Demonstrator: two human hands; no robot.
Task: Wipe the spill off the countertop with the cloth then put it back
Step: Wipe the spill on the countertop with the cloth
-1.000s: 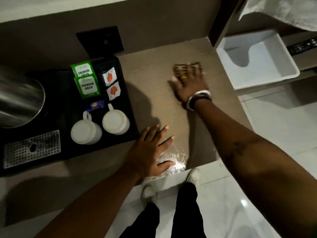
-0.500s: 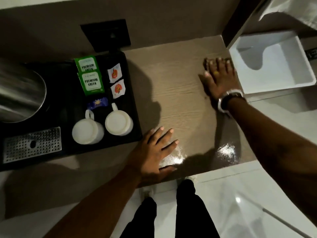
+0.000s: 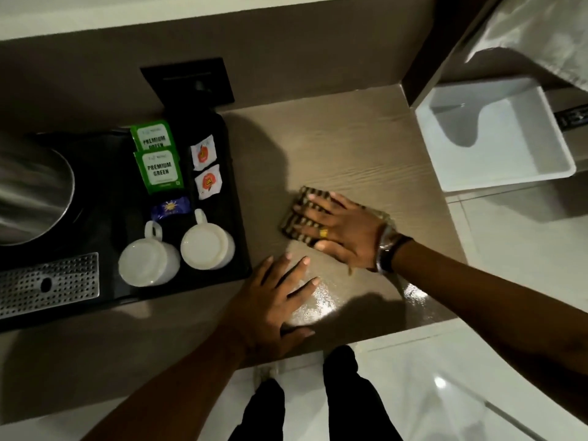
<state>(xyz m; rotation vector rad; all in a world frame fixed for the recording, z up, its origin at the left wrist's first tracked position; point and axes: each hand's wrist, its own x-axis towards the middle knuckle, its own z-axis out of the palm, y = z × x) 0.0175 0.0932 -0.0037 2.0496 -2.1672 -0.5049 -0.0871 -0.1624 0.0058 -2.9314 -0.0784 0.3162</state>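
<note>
the right hand (image 3: pixel 343 237) lies flat, fingers spread wide, pressing a dark checked cloth (image 3: pixel 299 218) onto the wood-grain countertop (image 3: pixel 350 154). nothing is gripped; the palm just pins the cloth down, and the cloth's edge shows past the fingertips toward the tray. there is a yellow ring on one finger and a wristwatch (image 3: pixel 386 249) on that wrist.

the left hand (image 3: pixel 273 303) rests open on the countertop nearer the front edge, fingers splayed, holding nothing. its fingertips sit just beside the right hand without touching the cloth. a wet shine, the spill (image 3: pixel 321 305), glistens right by the left hand's fingers, and another wet patch (image 3: pixel 413 294) shows near the front edge under the right forearm.

to the left is a black tray (image 3: pixel 235 186) carrying two white cups (image 3: pixel 206 246) turned upside down, two green tea packets (image 3: pixel 159 167), two small white sachets (image 3: pixel 206 183) and a blue sachet (image 3: pixel 170 208). a steel kettle (image 3: pixel 31 192) sits at the tray's far left, above a perforated metal drip grate (image 3: pixel 47 284). off the counter's right end, a white plastic bin (image 3: pixel 496 135) stands lower down.
</note>
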